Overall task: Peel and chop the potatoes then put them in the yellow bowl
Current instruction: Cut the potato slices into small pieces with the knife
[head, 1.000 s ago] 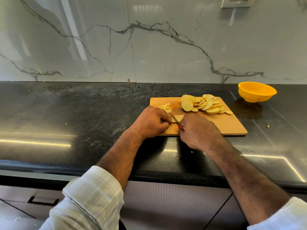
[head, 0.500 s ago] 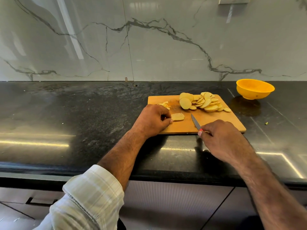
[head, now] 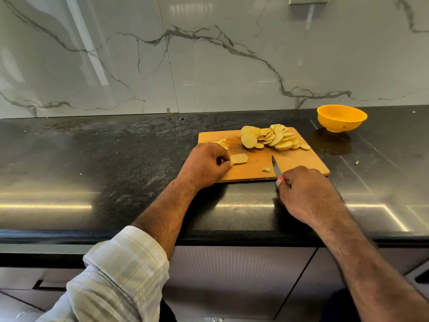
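A black stone countertop [head: 116, 163] runs the full width under a white marble-look backsplash [head: 209, 66], with a wide bare stretch to the left of the work. On it, right of centre, lies a wooden cutting board [head: 299, 160], its near edge set back from the counter's front edge. The yellow bowl [head: 341, 117] stands on the counter beyond the board's far right corner, near it but apart, close to the wall.

The left hand [head: 205, 166] rests on the board's near left corner, fingers curled, fingertips touching the end of a potato piece [head: 239, 158] lying flat on the board. The right hand [head: 306, 194] sits at the board's near edge, fingers closed round the red handle of a small knife [head: 276, 169]; the blade points away over the board, tip just clear of the potato piece.

A heap of potato slices [head: 271, 138] covers the board's far side. Some small scraps [head: 222, 142] lie at the far left, just beyond the left hand. One tiny potato bit [head: 266, 169] lies just left of the blade. The board's middle and near right are bare wood.
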